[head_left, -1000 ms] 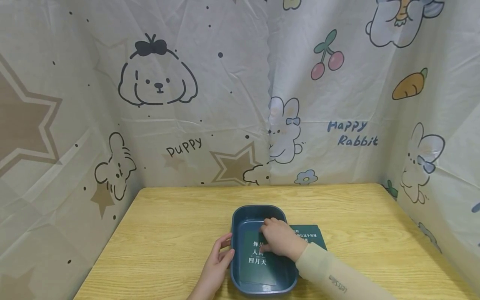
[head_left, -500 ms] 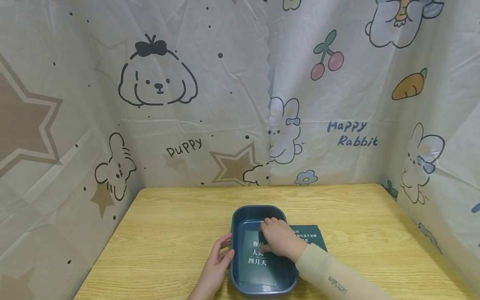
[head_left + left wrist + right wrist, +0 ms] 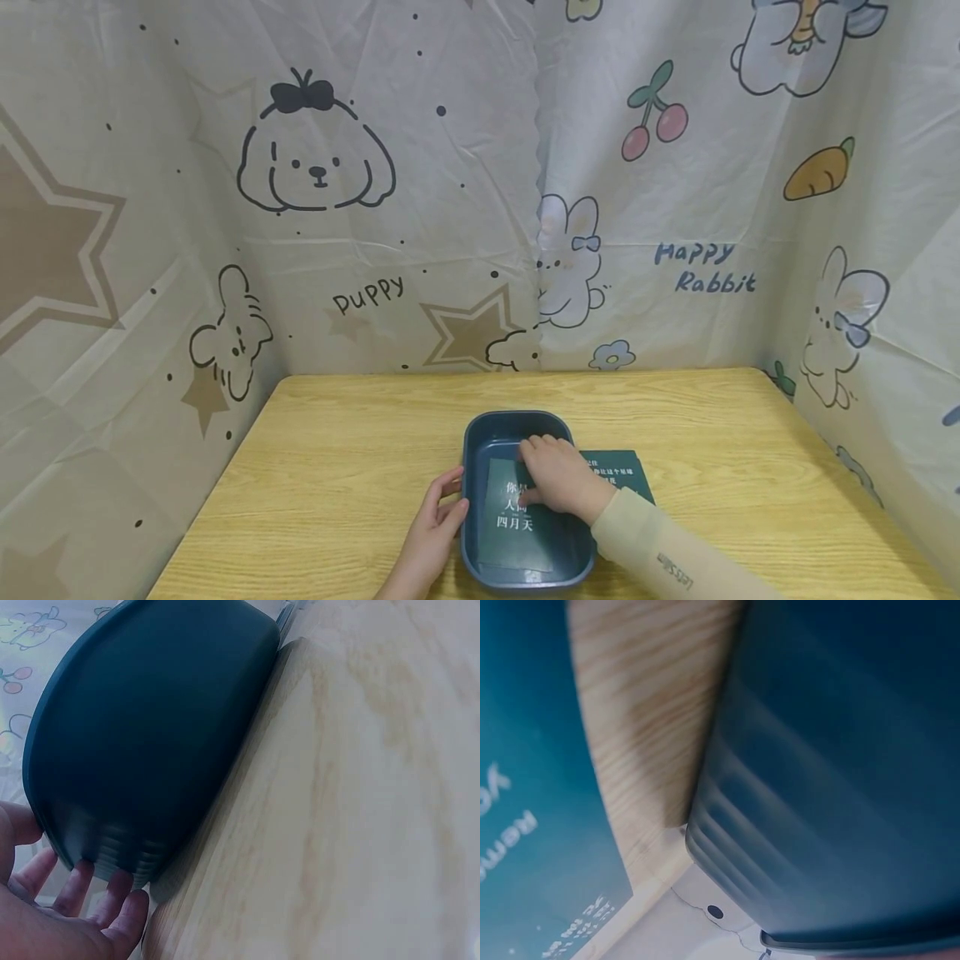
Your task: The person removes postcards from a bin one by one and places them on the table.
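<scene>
A dark blue-green oblong tray point(image 3: 480, 433) stands on the table. Inside lies a dark green card point(image 3: 498, 546) with white Chinese characters. My left hand point(image 3: 429, 525) rests against the tray's left wall; in the left wrist view its fingertips point(image 3: 120, 881) touch the outer side. My right hand point(image 3: 562, 479) reaches over the right rim and pinches the card near its upper right, thumb on the face and fingers bent. That corner and most fingertips are hidden. Outside the tray's right wall, partly under the right forearm, lies another green printed card point(image 3: 626, 468).
The tray and the outer card share a yellow wood-grain table point(image 3: 337, 450). A pale printed cloth point(image 3: 465, 167) hangs behind and at both sides. In the right wrist view, a strip of tabletop point(image 3: 645, 727) separates the outer card from the tray's ribbed wall point(image 3: 780, 825).
The upper edge of the card in the tray shifts very slightly, and the sheen on its face varies. Both hands and the tray stay in place.
</scene>
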`<action>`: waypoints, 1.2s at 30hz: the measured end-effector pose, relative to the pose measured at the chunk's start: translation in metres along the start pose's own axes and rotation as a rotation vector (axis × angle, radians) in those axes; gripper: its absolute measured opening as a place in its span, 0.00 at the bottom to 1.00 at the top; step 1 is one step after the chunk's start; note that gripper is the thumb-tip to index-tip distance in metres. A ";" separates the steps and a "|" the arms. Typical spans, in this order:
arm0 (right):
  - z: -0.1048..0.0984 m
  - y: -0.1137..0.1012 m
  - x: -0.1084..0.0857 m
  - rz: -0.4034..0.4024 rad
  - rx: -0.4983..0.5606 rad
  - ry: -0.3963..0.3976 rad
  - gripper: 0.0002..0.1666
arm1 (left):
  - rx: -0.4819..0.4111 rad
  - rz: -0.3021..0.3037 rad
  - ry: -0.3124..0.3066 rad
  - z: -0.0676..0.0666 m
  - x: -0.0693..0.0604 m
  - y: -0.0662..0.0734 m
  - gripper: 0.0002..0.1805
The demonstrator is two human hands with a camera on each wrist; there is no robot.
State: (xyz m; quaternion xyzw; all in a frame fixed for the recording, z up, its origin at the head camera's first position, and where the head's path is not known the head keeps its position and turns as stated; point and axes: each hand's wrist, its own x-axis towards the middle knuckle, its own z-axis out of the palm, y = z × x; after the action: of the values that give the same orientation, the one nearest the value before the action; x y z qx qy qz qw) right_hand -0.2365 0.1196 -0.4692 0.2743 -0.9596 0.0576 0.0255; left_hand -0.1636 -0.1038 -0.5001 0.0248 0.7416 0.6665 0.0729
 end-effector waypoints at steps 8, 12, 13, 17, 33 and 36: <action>-0.001 0.001 0.001 -0.006 0.023 -0.017 0.33 | -0.008 0.004 0.001 0.001 0.000 0.000 0.27; -0.004 0.002 0.002 -0.006 0.058 -0.043 0.33 | 0.002 0.016 0.001 0.000 0.000 -0.001 0.27; -0.005 0.002 0.002 -0.007 0.074 -0.047 0.33 | 0.004 0.018 0.001 0.000 0.000 -0.001 0.27; -0.009 0.004 0.002 -0.005 0.166 -0.060 0.31 | 0.005 0.016 0.002 0.000 -0.001 -0.001 0.27; -0.020 0.011 0.004 -0.028 0.505 0.023 0.06 | -0.034 0.028 -0.014 0.001 0.002 -0.004 0.28; -0.021 0.012 0.005 -0.018 0.568 0.026 0.04 | -0.021 0.015 -0.011 0.000 0.002 -0.004 0.28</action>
State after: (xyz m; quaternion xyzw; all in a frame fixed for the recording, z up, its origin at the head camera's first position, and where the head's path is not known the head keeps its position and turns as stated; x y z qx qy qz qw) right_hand -0.2465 0.1299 -0.4492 0.2782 -0.9021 0.3275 -0.0394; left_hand -0.1650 -0.1040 -0.5042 0.0331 0.7340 0.6745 0.0721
